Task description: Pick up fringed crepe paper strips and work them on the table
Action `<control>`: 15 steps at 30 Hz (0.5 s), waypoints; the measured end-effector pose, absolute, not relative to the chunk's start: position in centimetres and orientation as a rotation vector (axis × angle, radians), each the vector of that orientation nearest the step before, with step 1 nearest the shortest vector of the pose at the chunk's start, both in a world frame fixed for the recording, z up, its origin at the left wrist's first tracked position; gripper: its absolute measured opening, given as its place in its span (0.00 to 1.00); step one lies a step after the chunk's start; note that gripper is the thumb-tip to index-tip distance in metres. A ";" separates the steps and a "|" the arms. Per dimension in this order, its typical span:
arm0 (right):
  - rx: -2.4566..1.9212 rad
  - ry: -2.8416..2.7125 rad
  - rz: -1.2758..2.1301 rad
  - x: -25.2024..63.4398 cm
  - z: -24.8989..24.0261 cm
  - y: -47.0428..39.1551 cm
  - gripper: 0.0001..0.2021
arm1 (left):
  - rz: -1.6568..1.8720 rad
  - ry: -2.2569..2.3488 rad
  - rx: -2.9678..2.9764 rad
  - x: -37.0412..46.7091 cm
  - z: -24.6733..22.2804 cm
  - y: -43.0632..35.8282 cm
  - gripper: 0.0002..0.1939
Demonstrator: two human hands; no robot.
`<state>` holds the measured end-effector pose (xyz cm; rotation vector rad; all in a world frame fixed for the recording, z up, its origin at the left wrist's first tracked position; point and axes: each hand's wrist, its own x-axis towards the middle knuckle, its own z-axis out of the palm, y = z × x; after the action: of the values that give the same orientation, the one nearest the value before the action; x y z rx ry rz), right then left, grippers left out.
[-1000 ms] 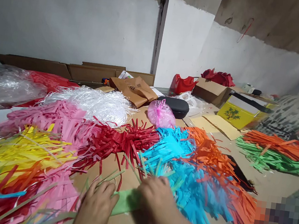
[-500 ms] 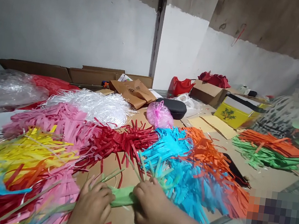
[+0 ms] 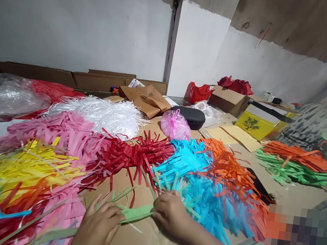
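A green paper strip bundle (image 3: 137, 214) with cut fringe ends stretches between my two hands near the bottom centre. My left hand (image 3: 101, 221) is closed on its left end, fingers curled over the paper. My right hand (image 3: 171, 213) grips the other end, with green fringe fanning out beyond the fingers. Red fringed paper (image 3: 135, 151) lies just behind, and blue fringed paper (image 3: 187, 160) is behind and right of my right hand. Pink fringed paper (image 3: 62, 209) and yellow fringed paper (image 3: 32, 167) lie to the left.
Orange fringe (image 3: 230, 168), white strings (image 3: 100, 114), a pink plastic bag (image 3: 175, 125) and a black case (image 3: 193, 117) lie on the table. A yellow box (image 3: 259, 121) stands at the back right. Another person, partly blurred, is at the right edge.
My right hand has moved slightly right and up, away from my left hand. More of the green paper shows between them. The view has shifted a little.
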<state>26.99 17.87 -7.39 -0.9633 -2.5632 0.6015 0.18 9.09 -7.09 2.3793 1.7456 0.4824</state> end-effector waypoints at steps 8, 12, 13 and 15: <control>-1.294 -2.435 0.618 25.2 -7.6 18.6 0.07 | 0.271 1.982 2.136 1.5 -5.9 10.6 0.15; -1.311 -2.446 0.593 24.9 -7.9 18.8 0.06 | 0.259 2.004 2.157 1.8 -5.7 11.3 0.13; -1.309 -2.449 0.582 25.0 -8.0 18.7 0.05 | 0.263 2.016 2.164 1.8 -5.6 11.3 0.12; -1.305 -2.444 0.543 25.1 -7.9 18.5 0.03 | 0.286 2.054 2.187 1.7 -5.6 11.2 0.08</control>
<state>25.14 18.54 -7.88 -1.3047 -2.4445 0.5427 1.74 11.24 -5.56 2.1866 2.0544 0.2862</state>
